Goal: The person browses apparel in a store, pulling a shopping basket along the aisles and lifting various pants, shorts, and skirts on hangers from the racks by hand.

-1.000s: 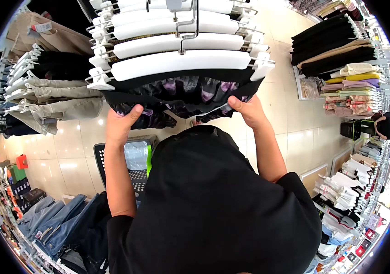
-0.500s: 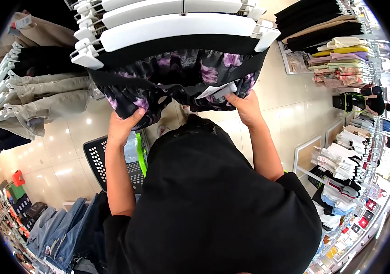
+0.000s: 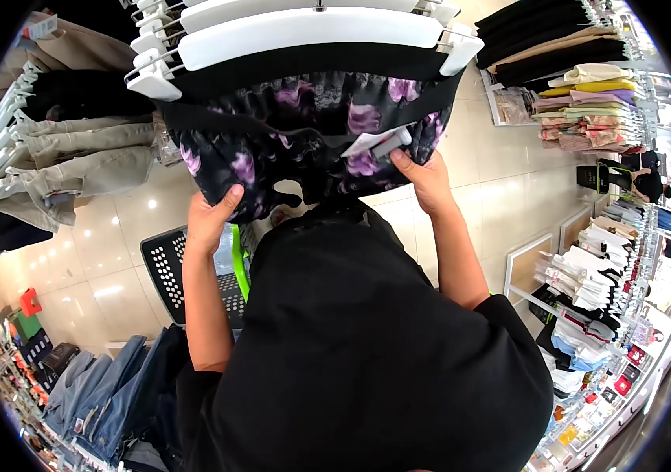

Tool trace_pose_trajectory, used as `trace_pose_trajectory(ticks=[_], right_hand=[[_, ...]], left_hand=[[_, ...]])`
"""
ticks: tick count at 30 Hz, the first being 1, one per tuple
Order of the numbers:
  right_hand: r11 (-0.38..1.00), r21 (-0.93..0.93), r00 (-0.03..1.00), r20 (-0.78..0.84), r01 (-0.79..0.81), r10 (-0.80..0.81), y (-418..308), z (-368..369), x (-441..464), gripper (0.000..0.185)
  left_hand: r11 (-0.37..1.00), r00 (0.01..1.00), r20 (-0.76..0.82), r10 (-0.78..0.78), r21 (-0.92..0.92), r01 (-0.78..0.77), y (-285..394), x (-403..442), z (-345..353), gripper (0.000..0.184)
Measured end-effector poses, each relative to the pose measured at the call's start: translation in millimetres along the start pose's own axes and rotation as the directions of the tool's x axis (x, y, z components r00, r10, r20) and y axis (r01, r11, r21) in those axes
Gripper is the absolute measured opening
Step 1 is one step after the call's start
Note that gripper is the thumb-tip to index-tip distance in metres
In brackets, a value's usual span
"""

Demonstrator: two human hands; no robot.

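A black garment with purple floral patches hangs by its black waistband from a white clip hanger. My left hand pinches its lower left side, thumb on top and fingers hidden beneath the cloth. On the other side, my right hand grips the fabric, its thumb beside a white tag with a grey piece on it. Between my hands the cloth sags, and the front of the waistband stands away from the back.
Khaki trousers hang at the left. A black perforated basket with a green handle is below my left forearm. Jeans hang at lower left. Racks of folded-over clothes and white garments line the right. A person is far right.
Both hands keep hold of the garment. It has come lower and nearer in view, showing more of its patterned cloth. The white tag now shows beside my right thumb.
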State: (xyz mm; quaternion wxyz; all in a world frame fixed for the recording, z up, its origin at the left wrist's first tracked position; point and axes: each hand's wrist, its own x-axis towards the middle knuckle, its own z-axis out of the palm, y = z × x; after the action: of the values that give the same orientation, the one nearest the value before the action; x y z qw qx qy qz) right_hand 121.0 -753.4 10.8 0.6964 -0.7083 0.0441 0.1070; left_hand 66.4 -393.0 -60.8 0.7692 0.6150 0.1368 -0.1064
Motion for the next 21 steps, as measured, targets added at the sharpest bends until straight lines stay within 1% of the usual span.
trace_pose_trajectory(ticks=[5, 7, 8, 9, 11, 12, 13, 14, 15, 16, 17, 18, 19, 20, 21], right_hand=[[0.999, -0.035, 1.0, -0.013, -0.007, 0.006, 6, 1, 3, 0.029], [0.999, 0.047, 0.999, 0.037, -0.004, 0.003, -4, 6, -2, 0.033], [0.999, 0.05, 0.998, 0.06, -0.012, 0.009, -2, 3, -3, 0.038], [0.999, 0.049, 0.998, 0.063, -0.013, 0.01, -4, 4, -4, 0.038], [0.997, 0.053, 0.992, 0.12, -0.048, 0.041, -9, 10, -3, 0.061], [0.999, 0.0, 0.997, 0.073, -0.036, 0.035, -1, 11, -1, 0.05], [0.996, -0.067, 0.998, 0.027, -0.063, 0.065, 6, 10, 2, 0.057], [0.996, -0.091, 1.0, -0.004, 0.01, -0.01, 11, 14, 4, 0.06], [0.99, -0.116, 0.996, -0.031, 0.081, -0.085, 15, 20, 5, 0.062], [0.932, -0.356, 0.988, -0.103, 0.07, -0.114, 28, 18, 7, 0.063], [0.818, -0.574, 0.973, -0.164, 0.04, -0.162, 42, 16, 8, 0.065], [0.732, -0.679, 0.955, -0.178, 0.054, -0.236, 49, 23, 4, 0.055], [0.732, -0.678, 0.958, -0.165, 0.063, -0.235, 56, 29, 2, 0.055], [0.72, -0.691, 0.992, -0.036, 0.064, -0.123, 62, 35, 1, 0.05], [0.705, -0.705, 0.996, 0.091, 0.068, -0.005, 66, 42, -2, 0.045]], left_hand=[[0.999, 0.999, -0.049, -0.004, -0.039, 0.002, -4, -15, -1, 0.037], [0.999, 0.998, -0.056, 0.001, -0.033, -0.002, -7, -21, -4, 0.028], [0.999, 0.998, -0.058, 0.0, -0.033, -0.002, -8, -23, -4, 0.028], [0.999, 0.999, -0.045, -0.002, -0.043, 0.0, -9, -24, -4, 0.029], [0.998, 0.999, -0.043, -0.002, -0.057, -0.001, -15, -29, -7, 0.031], [1.0, 1.0, -0.031, -0.001, -0.025, 0.0, -22, -30, -10, 0.037], [1.0, 1.0, -0.021, 0.0, 0.007, 0.0, -26, -32, -13, 0.042], [0.998, 0.998, -0.011, 0.058, -0.038, -0.059, -33, -34, -12, 0.058], [0.99, 0.991, -0.077, 0.112, 0.1, -0.104, -50, -37, -20, 0.063], [0.979, 0.992, -0.077, 0.103, 0.186, -0.087, -51, -45, -23, 0.062], [0.96, 0.993, -0.077, 0.092, 0.271, -0.067, -52, -55, -27, 0.061], [0.93, 0.988, -0.099, 0.12, 0.359, -0.077, -66, -66, -33, 0.057], [0.931, 0.986, -0.113, 0.122, 0.358, -0.074, -78, -78, -39, 0.057], [0.871, 0.987, -0.095, 0.128, 0.487, -0.066, -89, -92, -44, 0.055], [0.794, 0.989, -0.077, 0.129, 0.606, -0.056, -97, -106, -48, 0.054]])
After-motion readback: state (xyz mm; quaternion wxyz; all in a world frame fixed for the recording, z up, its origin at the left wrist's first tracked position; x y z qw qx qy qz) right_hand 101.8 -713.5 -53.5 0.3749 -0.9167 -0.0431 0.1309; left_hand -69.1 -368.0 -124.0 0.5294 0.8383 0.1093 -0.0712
